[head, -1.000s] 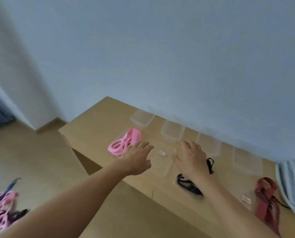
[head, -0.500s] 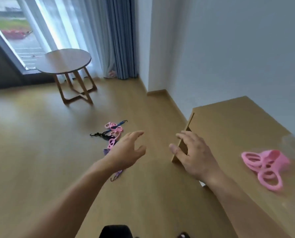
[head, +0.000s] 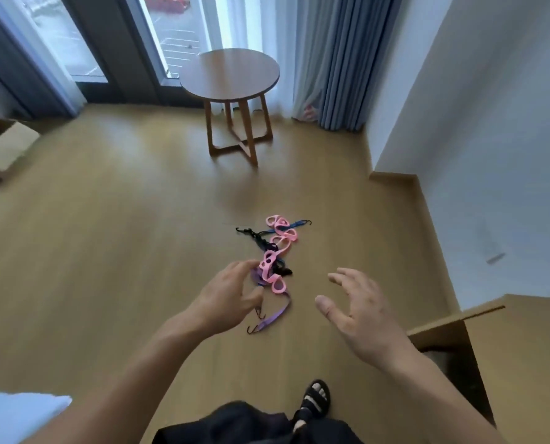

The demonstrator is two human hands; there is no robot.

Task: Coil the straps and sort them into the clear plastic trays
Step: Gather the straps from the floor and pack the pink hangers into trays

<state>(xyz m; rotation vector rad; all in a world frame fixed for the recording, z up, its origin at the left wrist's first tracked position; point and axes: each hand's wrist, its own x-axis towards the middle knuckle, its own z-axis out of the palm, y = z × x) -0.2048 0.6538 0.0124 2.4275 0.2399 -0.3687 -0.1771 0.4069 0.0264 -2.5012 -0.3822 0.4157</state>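
We're reaching L hand, fingers loosely spread & empty, over the tangled straps on the floor, prob. to gather them for coiling. R hand is hovering wide, empty. Counter far R; trays not in view.

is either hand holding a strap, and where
Nothing is held: left hand and right hand are both open above the strap pile.

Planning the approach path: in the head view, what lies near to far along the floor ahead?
Black-sandalled foot → purple webbing strap with metal hooks → pink looped strap → round wooden side table → glass door.
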